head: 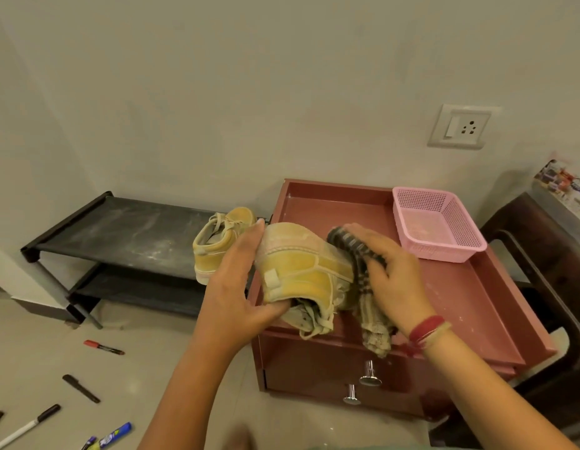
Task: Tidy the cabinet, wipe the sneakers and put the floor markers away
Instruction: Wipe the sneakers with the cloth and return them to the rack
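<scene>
While the left hand [240,284] clasps a yellow sneaker [301,267] at the heel, thumb under the collar and fingers spread over the sole, the right hand [391,271] presses a striped cloth [360,254] against its side, fingers curled around the bunched fabric (the loose end hangs below the wrist). Under both hands is the red cabinet [460,303], a pink basket [438,222] beyond the right hand. Behind the left hand, the second sneaker [217,245] rests on a black rack [126,228]. Markers [103,347] lie on the floor down left.

Two sneakers [301,271] at centre; six markers [103,347] on the floor at seven o'clock; one basket [438,222] — two o'clock.
</scene>
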{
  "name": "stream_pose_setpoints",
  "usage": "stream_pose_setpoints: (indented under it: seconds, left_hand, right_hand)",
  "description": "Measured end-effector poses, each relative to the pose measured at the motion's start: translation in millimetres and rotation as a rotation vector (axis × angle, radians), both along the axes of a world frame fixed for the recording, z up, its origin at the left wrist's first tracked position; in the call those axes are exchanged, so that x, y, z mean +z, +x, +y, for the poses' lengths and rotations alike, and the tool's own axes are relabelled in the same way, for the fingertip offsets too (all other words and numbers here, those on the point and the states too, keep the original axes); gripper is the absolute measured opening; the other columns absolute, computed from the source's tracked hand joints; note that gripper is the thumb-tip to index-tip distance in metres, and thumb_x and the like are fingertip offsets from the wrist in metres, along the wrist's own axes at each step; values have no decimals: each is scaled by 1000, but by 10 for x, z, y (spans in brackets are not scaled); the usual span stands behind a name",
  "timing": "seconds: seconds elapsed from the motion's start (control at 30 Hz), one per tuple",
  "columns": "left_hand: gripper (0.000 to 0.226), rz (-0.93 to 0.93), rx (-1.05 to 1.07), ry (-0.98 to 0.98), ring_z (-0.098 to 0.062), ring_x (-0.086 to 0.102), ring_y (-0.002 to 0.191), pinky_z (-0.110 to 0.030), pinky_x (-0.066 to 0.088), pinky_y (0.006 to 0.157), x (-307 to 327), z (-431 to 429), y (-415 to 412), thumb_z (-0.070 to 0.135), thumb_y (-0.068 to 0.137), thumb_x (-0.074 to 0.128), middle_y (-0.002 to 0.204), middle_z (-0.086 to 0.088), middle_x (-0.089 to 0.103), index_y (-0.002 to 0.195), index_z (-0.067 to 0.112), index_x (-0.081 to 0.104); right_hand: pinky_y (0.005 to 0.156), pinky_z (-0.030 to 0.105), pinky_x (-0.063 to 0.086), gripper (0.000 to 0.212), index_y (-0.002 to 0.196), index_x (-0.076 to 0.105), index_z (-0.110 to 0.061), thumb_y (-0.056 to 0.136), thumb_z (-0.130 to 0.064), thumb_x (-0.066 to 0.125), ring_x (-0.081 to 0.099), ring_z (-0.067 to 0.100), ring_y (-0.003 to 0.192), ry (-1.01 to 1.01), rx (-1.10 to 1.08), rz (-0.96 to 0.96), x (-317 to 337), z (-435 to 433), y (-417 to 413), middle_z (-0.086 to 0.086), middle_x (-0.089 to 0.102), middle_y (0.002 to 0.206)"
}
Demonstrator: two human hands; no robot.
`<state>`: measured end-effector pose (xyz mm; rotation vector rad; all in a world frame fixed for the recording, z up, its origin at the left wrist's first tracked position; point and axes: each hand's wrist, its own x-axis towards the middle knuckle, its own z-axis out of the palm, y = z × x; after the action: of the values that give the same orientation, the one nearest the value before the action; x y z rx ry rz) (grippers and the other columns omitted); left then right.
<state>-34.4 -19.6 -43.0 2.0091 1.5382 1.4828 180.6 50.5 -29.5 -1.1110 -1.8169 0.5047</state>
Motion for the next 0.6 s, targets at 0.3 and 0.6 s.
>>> stream_pose_setpoints:
  seconds: [0.3,0.6]
  left_hand:
    - [100,295,5,-208,-4,42,110,-23,47,84,-228,66,-47,65,61,65,132,12,30,147,36,21]
    - [94,404,65,-55,-18,53,117,-32,51,90,-175,125,149,53,59,65,131,-6,53,139,7,45]
  right_hand:
    - [97,3,33,55,123,60,-20,82,15,49,48,-6,111,-52,19,-12,-274,-111,-141,-10,59,119]
    - [108,24,30,49,122,59,-13,78,6,46,44,13,127,147,181,-267,-270,-283,-342,4,54,133]
